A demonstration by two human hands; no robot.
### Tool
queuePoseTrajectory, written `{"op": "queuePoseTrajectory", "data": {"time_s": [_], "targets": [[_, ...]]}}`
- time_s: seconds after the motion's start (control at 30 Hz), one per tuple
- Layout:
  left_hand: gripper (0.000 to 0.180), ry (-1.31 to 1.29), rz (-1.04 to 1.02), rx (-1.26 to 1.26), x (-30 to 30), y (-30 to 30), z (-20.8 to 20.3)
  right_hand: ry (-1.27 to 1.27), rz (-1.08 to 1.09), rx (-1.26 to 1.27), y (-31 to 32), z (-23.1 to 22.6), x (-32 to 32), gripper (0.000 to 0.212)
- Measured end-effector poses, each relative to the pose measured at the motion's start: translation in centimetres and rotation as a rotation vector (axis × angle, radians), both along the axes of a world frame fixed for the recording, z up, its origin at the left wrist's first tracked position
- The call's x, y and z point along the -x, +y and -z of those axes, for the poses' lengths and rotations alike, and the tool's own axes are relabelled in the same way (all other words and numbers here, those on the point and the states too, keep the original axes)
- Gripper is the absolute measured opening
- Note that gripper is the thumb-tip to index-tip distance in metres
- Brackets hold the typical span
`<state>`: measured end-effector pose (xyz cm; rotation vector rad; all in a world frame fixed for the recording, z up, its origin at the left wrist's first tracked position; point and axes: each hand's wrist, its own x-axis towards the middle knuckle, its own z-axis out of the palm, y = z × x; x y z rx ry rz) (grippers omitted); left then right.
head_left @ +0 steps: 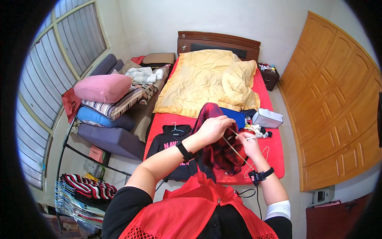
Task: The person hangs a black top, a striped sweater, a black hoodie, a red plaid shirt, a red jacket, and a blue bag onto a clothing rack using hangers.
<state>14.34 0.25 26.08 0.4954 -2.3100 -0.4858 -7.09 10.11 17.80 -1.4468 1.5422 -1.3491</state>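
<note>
A red and black plaid garment (213, 113) hangs bunched in front of me over the near part of the bed. My left hand (217, 128) is closed on its upper part, fingers bent over the cloth. Just to the right, my right hand (250, 144) grips a pale, thin clothes hanger (235, 150), whose arms reach toward the garment's opening. How far the hanger sits inside the cloth is hidden. Left of the garment, a black hooded sweatshirt (169, 139) with pink lettering lies flat on the bed, a light hanger (175, 128) showing at its neck.
The bed (262, 95) has a red sheet and a rumpled yellow quilt (207, 77). Another pale hanger (260, 161) lies near its front right, below a grey-white box (267, 118) and small clothes. Left stand stacked cushions (103, 88) and a rack of hung clothes (85, 191); wooden wardrobe doors (334, 99) stand right.
</note>
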Motion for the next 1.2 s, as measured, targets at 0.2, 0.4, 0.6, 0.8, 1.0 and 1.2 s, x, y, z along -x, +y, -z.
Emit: {"op": "queuePoseTrajectory", "data": {"time_s": [0.2,0.4,0.6,0.8,1.0,1.2], "targets": [[0.026,0.016,-0.009,-0.031,-0.1,0.3,1.0,-0.082,0.033,-0.158,0.5,-0.9,-0.8,0.022],[0.028,0.004,0.067,-0.073,0.7,1.9,0.9,0.010,-0.021,-0.057,-0.9,0.2,-1.2,0.019],[0.037,0.059,0.100,-0.088,0.3,2.4,2.0,-0.205,0.032,-0.092,-1.0,0.0,-0.5,0.018],[0.042,-0.107,0.056,0.088,-1.9,1.1,-1.0,-0.013,-0.039,0.058,-0.8,-0.8,-0.4,0.020],[0.015,-0.245,0.027,0.202,-2.8,-2.6,1.0,0.245,-0.093,0.208,-1.1,-3.2,-0.8,0.019],[0.011,-0.145,-0.004,0.129,-2.8,-3.3,1.7,0.168,-0.065,0.081,-0.9,-5.8,-0.5,0.016]]}}
